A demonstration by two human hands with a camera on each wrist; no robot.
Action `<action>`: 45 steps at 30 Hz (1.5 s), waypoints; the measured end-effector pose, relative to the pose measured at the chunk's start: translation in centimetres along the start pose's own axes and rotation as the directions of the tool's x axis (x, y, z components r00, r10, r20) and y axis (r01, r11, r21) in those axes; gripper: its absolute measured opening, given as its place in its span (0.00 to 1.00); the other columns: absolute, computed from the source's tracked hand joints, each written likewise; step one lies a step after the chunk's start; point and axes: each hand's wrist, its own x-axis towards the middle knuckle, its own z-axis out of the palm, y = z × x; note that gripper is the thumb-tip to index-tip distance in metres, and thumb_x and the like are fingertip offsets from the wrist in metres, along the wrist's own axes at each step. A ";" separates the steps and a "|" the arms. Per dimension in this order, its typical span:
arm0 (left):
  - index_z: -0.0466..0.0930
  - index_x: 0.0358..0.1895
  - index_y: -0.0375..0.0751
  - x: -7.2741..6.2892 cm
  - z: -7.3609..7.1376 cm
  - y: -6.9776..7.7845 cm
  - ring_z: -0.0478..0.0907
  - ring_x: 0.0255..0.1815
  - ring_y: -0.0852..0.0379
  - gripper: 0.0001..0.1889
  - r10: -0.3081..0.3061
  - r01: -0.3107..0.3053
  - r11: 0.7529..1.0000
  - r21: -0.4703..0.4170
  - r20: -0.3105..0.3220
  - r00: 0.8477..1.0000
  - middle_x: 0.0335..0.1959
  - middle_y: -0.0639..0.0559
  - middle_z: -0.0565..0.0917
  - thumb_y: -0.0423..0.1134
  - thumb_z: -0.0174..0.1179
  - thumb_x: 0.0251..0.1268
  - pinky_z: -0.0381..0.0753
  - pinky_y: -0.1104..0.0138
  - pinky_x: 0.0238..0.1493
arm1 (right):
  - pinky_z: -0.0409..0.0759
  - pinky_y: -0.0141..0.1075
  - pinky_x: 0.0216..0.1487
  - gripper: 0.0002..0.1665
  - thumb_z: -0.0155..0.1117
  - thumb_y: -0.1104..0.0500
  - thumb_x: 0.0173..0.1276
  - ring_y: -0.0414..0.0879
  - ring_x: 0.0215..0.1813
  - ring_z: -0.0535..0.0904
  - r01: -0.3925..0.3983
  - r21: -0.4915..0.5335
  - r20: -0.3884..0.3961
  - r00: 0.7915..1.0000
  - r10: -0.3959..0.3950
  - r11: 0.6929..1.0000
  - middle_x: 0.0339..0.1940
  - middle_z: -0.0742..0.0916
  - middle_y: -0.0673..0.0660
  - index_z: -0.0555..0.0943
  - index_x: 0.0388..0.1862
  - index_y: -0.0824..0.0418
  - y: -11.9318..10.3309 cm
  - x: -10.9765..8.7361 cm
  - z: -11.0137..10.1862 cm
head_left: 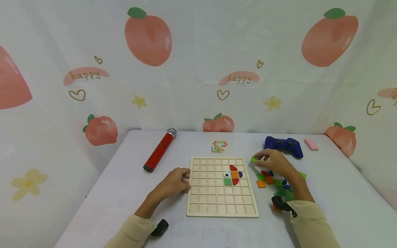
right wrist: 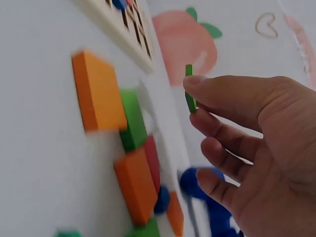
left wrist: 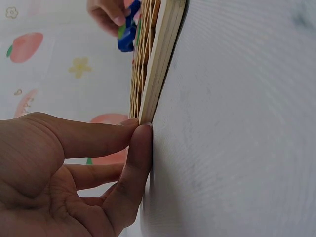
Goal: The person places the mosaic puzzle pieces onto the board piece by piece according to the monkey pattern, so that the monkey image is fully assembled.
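A square wooden grid board (head_left: 212, 198) lies on the table before me. My left hand (head_left: 173, 182) pinches its left edge between thumb and finger, seen closely at the wooden edge (left wrist: 159, 64) in the left wrist view. Up off the table, right of the board's far corner, my right hand (head_left: 276, 162) holds a thin green tile (right wrist: 190, 102) between thumb and index finger. Set in the board's right half are an eye tile (head_left: 226, 174), an orange square (head_left: 235, 174), a green square (head_left: 227, 181), two red rounded pieces and a blue one.
Loose coloured tiles (head_left: 261, 184) lie scattered right of the board, partly under my right forearm. Behind the board is a pattern card (head_left: 221, 146). A red microphone (head_left: 159, 150) lies at the left, a blue game controller (head_left: 283, 145) and pink block (head_left: 311, 144) at the back right.
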 end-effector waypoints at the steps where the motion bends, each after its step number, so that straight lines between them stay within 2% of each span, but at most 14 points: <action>1: 0.73 0.71 0.24 0.0 0.0 0.0 0.81 0.41 0.54 0.33 -0.004 0.004 1.000 -0.002 -0.001 1.000 0.48 0.44 0.80 0.25 0.71 0.62 0.90 0.65 0.40 | 0.82 0.40 0.37 0.21 0.74 0.54 0.70 0.51 0.43 0.79 0.012 0.005 0.005 1.000 -0.012 1.000 0.44 0.87 0.58 0.88 0.57 0.63 -0.4 0.1 0.2; 9: 0.75 0.68 0.23 -0.2 -0.1 0.2 0.80 0.42 0.55 0.30 0.023 -0.022 0.999 0.030 -0.014 1.000 0.46 0.45 0.79 0.24 0.70 0.61 0.88 0.67 0.38 | 0.78 0.39 0.39 0.19 0.75 0.54 0.68 0.51 0.48 0.77 0.093 0.043 0.061 0.994 -0.096 0.995 0.47 0.88 0.56 0.90 0.54 0.61 -3.2 0.8 2.0; 13: 0.76 0.67 0.23 -0.2 -0.2 0.3 0.79 0.42 0.55 0.29 0.036 -0.035 0.999 0.032 -0.018 0.999 0.46 0.45 0.78 0.23 0.70 0.61 0.87 0.67 0.36 | 0.77 0.39 0.40 0.19 0.76 0.54 0.67 0.49 0.45 0.77 0.124 0.049 0.101 0.987 -0.128 0.991 0.45 0.87 0.56 0.90 0.53 0.63 -4.0 1.4 3.1; 20: 0.76 0.67 0.23 -0.2 -0.2 0.3 0.79 0.41 0.55 0.30 0.028 -0.027 0.999 0.037 -0.016 0.999 0.45 0.45 0.79 0.24 0.71 0.61 0.88 0.67 0.37 | 0.77 0.37 0.41 0.19 0.77 0.56 0.66 0.47 0.43 0.78 0.134 0.039 0.149 0.979 -0.139 0.990 0.41 0.87 0.55 0.90 0.52 0.64 -5.0 2.1 4.6; 23: 0.76 0.68 0.23 -0.2 -0.2 0.2 0.79 0.41 0.55 0.30 0.025 -0.025 0.999 0.028 -0.013 1.000 0.46 0.45 0.79 0.23 0.71 0.61 0.88 0.67 0.37 | 0.77 0.37 0.41 0.18 0.77 0.56 0.66 0.47 0.43 0.78 0.136 0.042 0.154 0.978 -0.141 0.990 0.41 0.87 0.54 0.90 0.52 0.63 -5.4 2.3 5.0; 31: 0.75 0.68 0.24 -0.1 -0.2 0.2 0.79 0.42 0.55 0.31 0.022 -0.022 1.000 0.020 -0.012 1.000 0.46 0.45 0.78 0.23 0.71 0.61 0.88 0.67 0.37 | 0.79 0.39 0.44 0.16 0.77 0.58 0.67 0.45 0.43 0.78 0.209 0.029 0.160 0.964 -0.210 0.978 0.43 0.88 0.53 0.90 0.52 0.63 -5.7 2.9 5.6; 45: 0.75 0.68 0.23 -0.2 -0.3 0.4 0.80 0.42 0.55 0.31 0.020 -0.020 1.000 0.023 -0.017 1.000 0.46 0.45 0.79 0.23 0.71 0.61 0.88 0.67 0.38 | 0.80 0.41 0.48 0.13 0.75 0.61 0.68 0.48 0.47 0.79 0.216 0.010 0.152 0.965 -0.215 0.976 0.44 0.89 0.53 0.91 0.50 0.63 -6.0 3.3 6.2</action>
